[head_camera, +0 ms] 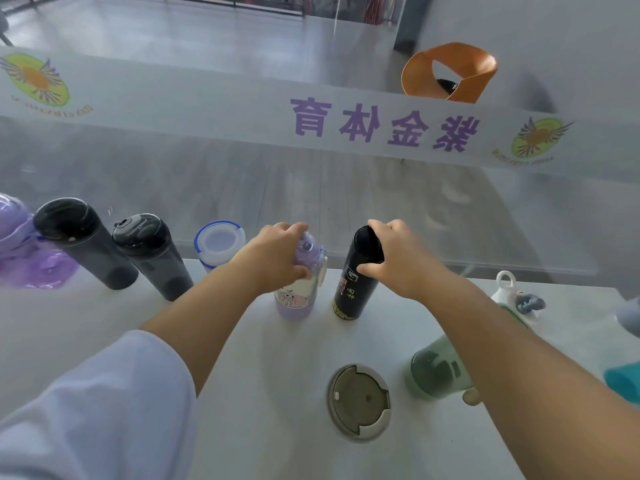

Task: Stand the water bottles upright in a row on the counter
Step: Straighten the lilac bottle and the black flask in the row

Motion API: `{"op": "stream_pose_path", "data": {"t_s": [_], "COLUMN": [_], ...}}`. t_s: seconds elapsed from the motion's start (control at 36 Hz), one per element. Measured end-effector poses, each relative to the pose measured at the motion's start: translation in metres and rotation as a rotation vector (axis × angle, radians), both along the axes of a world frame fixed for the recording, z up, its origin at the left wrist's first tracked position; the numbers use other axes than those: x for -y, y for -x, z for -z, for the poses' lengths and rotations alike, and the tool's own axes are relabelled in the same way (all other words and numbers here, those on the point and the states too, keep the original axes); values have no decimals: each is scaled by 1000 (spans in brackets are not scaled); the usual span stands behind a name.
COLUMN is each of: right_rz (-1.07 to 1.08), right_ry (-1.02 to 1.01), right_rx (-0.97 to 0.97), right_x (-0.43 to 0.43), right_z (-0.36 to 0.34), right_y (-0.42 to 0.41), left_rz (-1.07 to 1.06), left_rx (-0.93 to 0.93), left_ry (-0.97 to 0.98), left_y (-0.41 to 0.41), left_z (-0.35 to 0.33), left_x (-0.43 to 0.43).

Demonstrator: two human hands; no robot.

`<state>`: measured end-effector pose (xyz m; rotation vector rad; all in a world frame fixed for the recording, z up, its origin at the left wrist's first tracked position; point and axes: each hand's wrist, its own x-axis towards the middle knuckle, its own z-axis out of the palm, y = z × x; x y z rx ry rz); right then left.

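Nearest the camera, a round grey cable-port cover (359,400) sits flush in the white counter (263,410). Just right of it, a pale green bottle with a dark inside (437,370) lies on its side, partly hidden under the right forearm, and the edge of a teal object (623,381) shows at the right border. Farther right and back lies a white bottle with a loop handle and a grey-blue charm (512,296), also tipped over.

In the middle, the left hand (277,256) is wrapped around the top of a clear bottle with a lilac lid and lilac base (300,292), which stands upright on the counter. Just beside it, the right hand (398,256) grips the upper part of a tall black cylindrical flask with printed markings (351,292), also upright with its base on the counter. The two bottles stand near each other but apart.

To the left, a row continues: a clear bottle with a white and blue lid (219,244), then two dark smoky tumblers with black lids (152,254) (83,242), and a translucent purple bottle (20,247) at the frame edge. Behind the counter is a glass pane with a frosted band bearing purple characters (384,124), and beyond it an orange chair (450,72).
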<state>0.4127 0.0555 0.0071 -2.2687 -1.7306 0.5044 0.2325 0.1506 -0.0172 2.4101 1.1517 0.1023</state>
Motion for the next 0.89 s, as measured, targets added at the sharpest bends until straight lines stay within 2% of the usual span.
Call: {"op": "stream_pose_path", "data": {"t_s": [0.69,0.89], "right_rz": [10,-12], "right_ry": [67,70], "right_rx": [-60,-50], "right_x": [1,3], "right_z": [-6,-5], "right_y": [-17,-20], "left_rz": [-35,35], "left_rx": [79,-85], "left_ry": [1,-127], "left_y": [-1,1], "left_z": [6,-1], "left_x": [1,6]}}
